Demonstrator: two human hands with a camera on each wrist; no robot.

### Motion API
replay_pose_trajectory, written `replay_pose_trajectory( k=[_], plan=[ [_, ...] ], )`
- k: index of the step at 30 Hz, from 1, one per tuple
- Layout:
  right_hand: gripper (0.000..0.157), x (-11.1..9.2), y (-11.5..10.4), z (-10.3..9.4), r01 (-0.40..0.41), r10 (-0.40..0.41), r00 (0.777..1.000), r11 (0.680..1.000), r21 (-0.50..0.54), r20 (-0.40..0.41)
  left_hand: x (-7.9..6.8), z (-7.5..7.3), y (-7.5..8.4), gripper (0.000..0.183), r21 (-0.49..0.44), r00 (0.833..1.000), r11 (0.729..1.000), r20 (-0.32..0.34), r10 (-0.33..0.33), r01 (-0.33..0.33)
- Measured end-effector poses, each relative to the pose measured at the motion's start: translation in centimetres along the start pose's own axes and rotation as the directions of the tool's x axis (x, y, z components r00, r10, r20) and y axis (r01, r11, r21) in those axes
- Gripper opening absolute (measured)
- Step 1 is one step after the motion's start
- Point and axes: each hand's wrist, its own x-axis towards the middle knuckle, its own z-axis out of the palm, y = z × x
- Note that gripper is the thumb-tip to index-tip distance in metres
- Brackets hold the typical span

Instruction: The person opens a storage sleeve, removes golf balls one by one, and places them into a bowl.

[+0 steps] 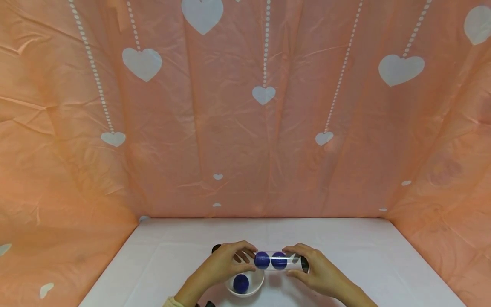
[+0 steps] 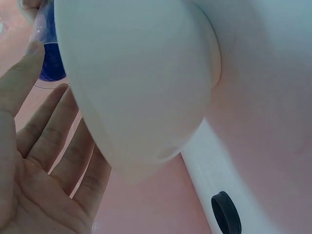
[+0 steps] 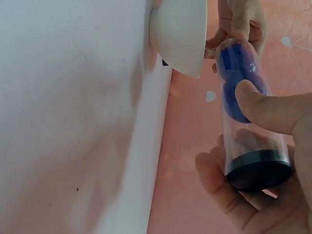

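Observation:
A clear plastic tube (image 1: 292,255) lies sideways in the air, with two dark blue glittery balls (image 1: 278,260) at its left part. My right hand (image 1: 322,273) grips the tube near its black end cap (image 3: 258,176), thumb along the side. At the opposite end, my left hand (image 1: 224,262) pinches the tube's rim between thumb and fingertips. Below and left of the tube stands a white bowl (image 1: 254,292) holding another blue ball (image 1: 240,283). The bowl (image 2: 136,83) hides part of the tube in the left wrist view.
A black ring-shaped cap (image 2: 226,213) lies on the white table (image 1: 184,238). Behind the left hand a dark round thing (image 1: 216,247) is partly hidden; another dark piece (image 1: 209,304) shows at the bottom edge. Pink sheeting with hearts (image 1: 230,128) encloses the table.

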Motion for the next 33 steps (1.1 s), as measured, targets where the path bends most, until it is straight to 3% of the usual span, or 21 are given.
replay_pose_trajectory(
  k=[9,17,33],
  plan=[
    [0.045,-0.03,0.06,0.08,-0.019,0.019,1.0,1.0,0.015,0.015,-0.36,-0.2,0.19,0.035,-0.006,1.0,1.0,0.005,-0.022,0.022],
    [0.045,-0.2,0.21,0.12,-0.083,0.08,0.995,0.995,0.063,0.055,-0.28,-0.16,0.04,0.034,-0.018,0.999,0.999,0.009,-0.037,0.037],
    [0.045,-0.08,0.17,-0.11,-0.084,0.078,0.995,0.991,0.104,0.054,-0.42,-0.58,-0.11,0.031,-0.072,0.999,0.997,0.041,-0.032,0.035]
  ],
)
